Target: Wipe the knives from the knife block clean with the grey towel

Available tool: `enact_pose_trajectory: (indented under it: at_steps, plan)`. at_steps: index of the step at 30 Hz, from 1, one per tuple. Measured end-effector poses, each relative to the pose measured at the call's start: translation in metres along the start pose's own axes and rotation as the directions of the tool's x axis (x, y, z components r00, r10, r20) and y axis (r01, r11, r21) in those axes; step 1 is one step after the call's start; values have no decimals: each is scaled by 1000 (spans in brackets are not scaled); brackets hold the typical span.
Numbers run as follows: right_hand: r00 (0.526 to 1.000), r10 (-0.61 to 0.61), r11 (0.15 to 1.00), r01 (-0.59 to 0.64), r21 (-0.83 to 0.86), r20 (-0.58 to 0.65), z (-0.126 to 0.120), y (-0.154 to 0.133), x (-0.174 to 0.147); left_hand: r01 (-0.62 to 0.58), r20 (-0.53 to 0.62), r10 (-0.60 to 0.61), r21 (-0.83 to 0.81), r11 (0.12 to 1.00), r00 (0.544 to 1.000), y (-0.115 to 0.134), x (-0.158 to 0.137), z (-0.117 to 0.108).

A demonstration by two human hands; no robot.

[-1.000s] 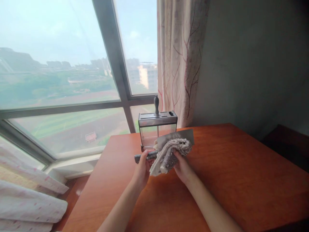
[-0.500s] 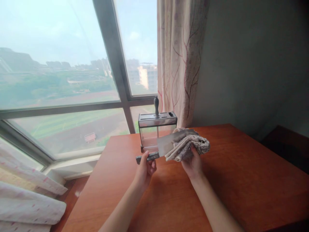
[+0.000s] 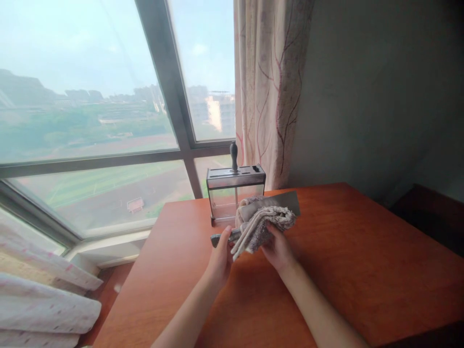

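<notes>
Left hand [image 3: 220,263] grasps a broad knife [image 3: 281,200] by its handle, above the desk [image 3: 344,251]; right hand [image 3: 278,251] grips a folded cloth [image 3: 266,224] around the blade. Risk, judged: cloth bunches or slips, baring skin to the edge; a slack handle grip lets the blade twist.

Around, left to right: pale curtain [image 3: 47,302], window [image 3: 90,96], clear-sided holder [image 3: 235,179] just beyond the knife, patterned curtain [image 3: 270,96]. Holder likely hinders movement towards the far side; gap unclear.

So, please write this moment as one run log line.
left hand: grips knife handle | right hand: holds cloth around blade | slotted holder: upright on table, beyond blade
</notes>
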State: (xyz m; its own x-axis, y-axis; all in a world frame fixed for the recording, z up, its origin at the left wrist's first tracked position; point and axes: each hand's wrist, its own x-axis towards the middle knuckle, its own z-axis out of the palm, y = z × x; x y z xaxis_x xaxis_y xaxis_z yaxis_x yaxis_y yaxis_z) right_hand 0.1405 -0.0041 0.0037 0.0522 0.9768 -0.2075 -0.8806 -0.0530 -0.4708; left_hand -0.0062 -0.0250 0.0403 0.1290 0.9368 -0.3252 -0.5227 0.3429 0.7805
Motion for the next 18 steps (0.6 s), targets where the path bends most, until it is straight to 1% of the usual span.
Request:
enact_pose_trajectory:
  at_steps: [2, 4, 8, 10, 13, 15, 18]
  plan:
    - [999, -11, 1000, 11, 3, -31, -1, -5, 2, -10, 17, 10, 11, 1000, 1000, -2, 2, -1]
    - [999, -40, 999, 40, 7, -20, -2, -11, 4, -36, 46, 35, 30, 999, 998, -4, 3, -1]
    - [996, -90, 995, 89, 35, 3, -3, -28, 5, -141, 81, 136, 64, 988, 987, -4, 6, -3]
    - [991, -133, 990, 134, 45, -7, -5, -37, 6, -172, 70, 167, 65, 983, 983, -2, 7, -5]
    - [978, -208, 977, 207, 50, 9, -6, -49, 8, -174, 11, 174, 46, 984, 985, 3, 8, -8]
    - [975, -221, 974, 219, 60, 26, -6, -53, 7, -182, -9, 183, 36, 983, 983, 5, 8, -10]
    - [975, -219, 973, 216, 78, 30, -3, -55, 4, -184, -5, 185, 35, 982, 983, 2, 8, -10]
